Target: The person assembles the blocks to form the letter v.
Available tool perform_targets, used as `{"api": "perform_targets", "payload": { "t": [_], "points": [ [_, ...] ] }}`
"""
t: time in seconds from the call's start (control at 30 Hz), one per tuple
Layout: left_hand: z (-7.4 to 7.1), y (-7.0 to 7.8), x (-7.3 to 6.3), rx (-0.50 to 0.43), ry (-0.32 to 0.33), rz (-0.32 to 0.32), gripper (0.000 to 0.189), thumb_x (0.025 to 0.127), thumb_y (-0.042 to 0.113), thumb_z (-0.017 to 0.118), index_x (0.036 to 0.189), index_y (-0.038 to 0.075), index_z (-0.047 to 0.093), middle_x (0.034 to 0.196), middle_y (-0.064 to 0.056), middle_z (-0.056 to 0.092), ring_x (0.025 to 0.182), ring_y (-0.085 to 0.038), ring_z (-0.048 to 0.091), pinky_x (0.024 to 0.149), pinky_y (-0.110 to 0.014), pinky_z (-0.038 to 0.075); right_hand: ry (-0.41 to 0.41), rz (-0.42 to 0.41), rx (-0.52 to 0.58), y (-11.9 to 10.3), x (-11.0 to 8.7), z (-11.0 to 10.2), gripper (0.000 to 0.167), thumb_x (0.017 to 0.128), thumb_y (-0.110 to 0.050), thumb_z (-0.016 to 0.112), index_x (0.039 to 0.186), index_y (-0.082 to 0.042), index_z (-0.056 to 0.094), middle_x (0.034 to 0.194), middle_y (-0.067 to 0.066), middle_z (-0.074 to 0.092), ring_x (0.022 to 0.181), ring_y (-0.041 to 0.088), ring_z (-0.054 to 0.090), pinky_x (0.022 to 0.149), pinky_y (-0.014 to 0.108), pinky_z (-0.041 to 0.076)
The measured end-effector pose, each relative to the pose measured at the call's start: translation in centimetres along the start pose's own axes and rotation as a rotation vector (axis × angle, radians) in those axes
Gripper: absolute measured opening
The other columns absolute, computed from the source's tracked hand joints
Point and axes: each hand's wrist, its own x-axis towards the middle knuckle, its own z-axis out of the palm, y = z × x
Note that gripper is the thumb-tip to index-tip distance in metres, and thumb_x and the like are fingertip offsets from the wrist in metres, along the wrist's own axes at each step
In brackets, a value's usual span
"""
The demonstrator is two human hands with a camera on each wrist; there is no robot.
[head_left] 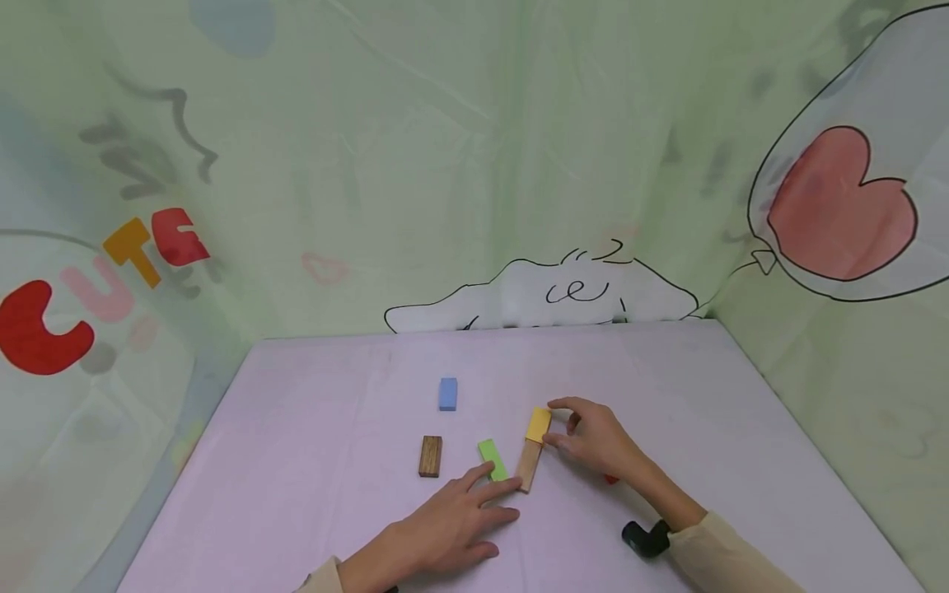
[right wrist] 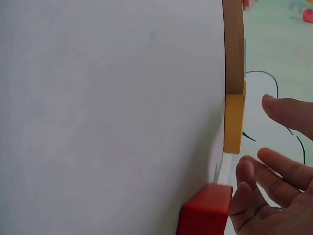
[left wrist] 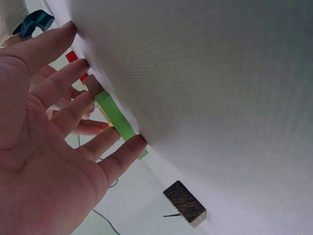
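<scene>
- While the left hand [head_left: 460, 519] grips nothing, its straight, spread fingers reach the green block [head_left: 491, 454] and the near end of the pale wooden block [head_left: 529, 467], seemingly to steady them.
- Parted and loosely bent, the fingers of the right hand [head_left: 596, 436] flank the yellow block [head_left: 539, 424], apparently for lining it up; whether any fingertip touches it, I cannot tell.
- On the counter [head_left: 334, 395], the yellow block sits end to end with the pale wooden block; the green block slants beside them.
- The dark wooden block [head_left: 430, 455] and blue block [head_left: 448, 394] lie apart, leftward.
- Seen from the head, the right arm hides most of the red block [right wrist: 204, 210]; left fingers cover part of the green block.
</scene>
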Motion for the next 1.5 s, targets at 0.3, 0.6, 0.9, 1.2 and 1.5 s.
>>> {"api": "perform_targets", "payload": {
  "t": [0.3, 0.6, 0.9, 1.2, 1.5],
  "points": [
    [-0.2, -0.1, 0.0, 0.004, 0.013, 0.004, 0.049, 0.102, 0.044, 0.068, 0.148, 0.032, 0.061, 0.172, 0.005, 0.038, 0.156, -0.036, 0.041, 0.114, -0.048, 0.052, 0.026, -0.082, 0.028, 1.4, -0.3, -1.2, 0.036, 0.091, -0.018, 0.083, 0.126, -0.011, 0.075, 0.088, 0.002, 0.065, 0.069, 0.014, 0.049, 0.057, 0.022, 0.041],
    [-0.4, -0.1, -0.1, -0.009, 0.005, -0.002, 0.049, 0.102, 0.044, 0.068, 0.149, 0.032, 0.061, 0.172, 0.006, 0.038, 0.156, -0.036, 0.041, 0.117, -0.048, 0.05, -0.015, -0.144, 0.021, 2.5, 0.0, -2.0, 0.032, 0.091, -0.015, 0.083, 0.122, -0.01, 0.077, 0.084, -0.002, 0.062, 0.077, 0.013, 0.05, 0.062, 0.021, 0.044],
    [-0.1, -0.1, -0.1, -0.004, 0.007, 0.005, 0.049, 0.102, 0.045, 0.068, 0.149, 0.033, 0.061, 0.172, 0.005, 0.038, 0.156, -0.036, 0.041, 0.117, -0.048, 0.05, -0.036, -0.111, 0.039, 3.3, -0.4, -2.2, 0.03, 0.091, -0.014, 0.081, 0.121, -0.01, 0.077, 0.087, -0.001, 0.064, 0.079, 0.014, 0.051, 0.061, 0.02, 0.045],
    [0.2, -0.2, 0.0, 0.003, 0.025, 0.013, 0.049, 0.102, 0.045, 0.067, 0.149, 0.032, 0.06, 0.172, 0.005, 0.038, 0.156, -0.036, 0.041, 0.118, -0.047, 0.049, -0.041, -0.109, 0.019, 4.0, -0.7, -2.8, 0.029, 0.091, -0.015, 0.083, 0.12, -0.012, 0.078, 0.086, -0.002, 0.063, 0.08, 0.013, 0.051, 0.062, 0.021, 0.045],
    [0.3, -0.1, -0.1, -0.012, 0.017, 0.002, 0.05, 0.102, 0.046, 0.067, 0.15, 0.033, 0.06, 0.173, 0.005, 0.036, 0.156, -0.036, 0.04, 0.118, -0.049, 0.049, -0.08, -0.12, 0.027, 4.5, -1.0, -3.4, 0.031, 0.092, -0.016, 0.081, 0.122, -0.013, 0.077, 0.084, -0.002, 0.058, 0.08, 0.012, 0.05, 0.064, 0.021, 0.045]
  ]
}}
